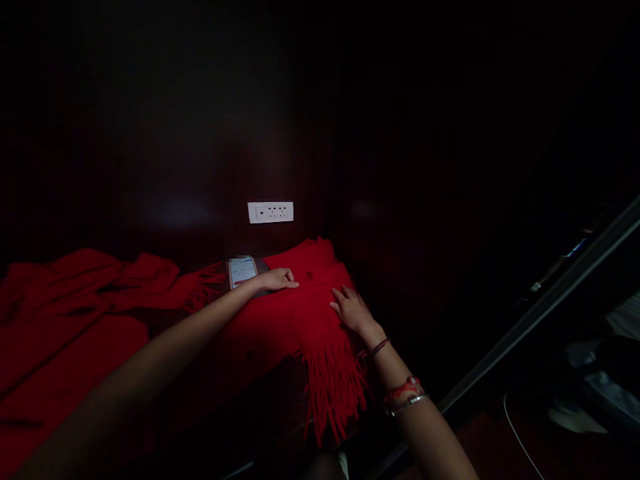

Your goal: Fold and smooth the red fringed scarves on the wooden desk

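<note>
A red knitted scarf [280, 330] with a long fringe [335, 393] lies spread over a dark ledge, and the fringe hangs over its front edge. My left hand [278, 279] rests on the scarf's upper part, fingers a little bent and slightly apart. Farther right, my right hand [353, 312] lies on the cloth above the fringe with its fingers spread. Beside my left wrist is a phone [243, 271] with a lit screen, partly covered by the forearm. The undersides of both hands are hidden.
More red fringed cloth [90, 280] lies rumpled at the left. A white wall socket [271, 212] sits above the scarf on the dark wall. At the lower right a pale cable [517, 430] runs beyond a slanting edge. Much of the scene is dark.
</note>
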Tool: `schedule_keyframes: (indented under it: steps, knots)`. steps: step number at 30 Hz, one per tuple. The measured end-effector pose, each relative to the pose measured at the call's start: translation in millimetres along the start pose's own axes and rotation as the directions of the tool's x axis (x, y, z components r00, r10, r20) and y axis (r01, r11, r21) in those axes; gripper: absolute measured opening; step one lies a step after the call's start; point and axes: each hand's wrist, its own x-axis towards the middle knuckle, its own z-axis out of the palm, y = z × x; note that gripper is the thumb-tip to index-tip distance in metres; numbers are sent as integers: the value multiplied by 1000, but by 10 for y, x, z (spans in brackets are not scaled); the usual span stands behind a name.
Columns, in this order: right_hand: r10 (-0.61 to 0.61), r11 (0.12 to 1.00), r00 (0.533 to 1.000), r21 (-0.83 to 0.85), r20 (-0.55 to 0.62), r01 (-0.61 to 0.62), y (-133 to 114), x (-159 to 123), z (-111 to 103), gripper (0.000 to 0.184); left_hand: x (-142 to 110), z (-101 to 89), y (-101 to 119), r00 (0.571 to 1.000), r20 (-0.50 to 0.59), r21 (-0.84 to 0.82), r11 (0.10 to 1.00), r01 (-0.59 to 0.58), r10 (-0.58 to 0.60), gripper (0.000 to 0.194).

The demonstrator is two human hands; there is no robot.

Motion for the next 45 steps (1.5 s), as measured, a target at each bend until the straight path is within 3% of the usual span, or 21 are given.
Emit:
schedule_keyframes:
  steps: [6,10,13,20,27,34,39,45]
  knots:
    - [-163,986,961,-7,-223,166,-75,397,-309,32,-203,131,134,996,-25,23,996,-90,90,11]
    - [-306,942,952,-143,10,305,-81,700,-445,30,-317,271,292,974,-115,117,976,-182,196,10]
    - [-344,904,927,-213,150,370,-29,806,-451,25,-342,382,299,951,-170,229,949,-218,259,18]
    - [-351,873,919,-293,183,391,2,795,-408,22,-162,551,158,968,-237,253,967,-16,78,12]
    - [-380,829,903,-358,201,429,-100,799,-309,25,-195,638,284,974,-219,317,939,132,-63,15]
    - [-432,793,883,-388,184,469,-83,812,-320,26,-296,613,333,973,-222,369,919,139,-58,22]
    - [-523,748,826,-350,211,564,-55,801,-377,22,-300,615,327,979,-183,361,921,148,-85,17]
    - [-548,713,806,-378,225,591,-113,792,-286,25,-266,612,317,978,-193,332,933,141,-79,21]
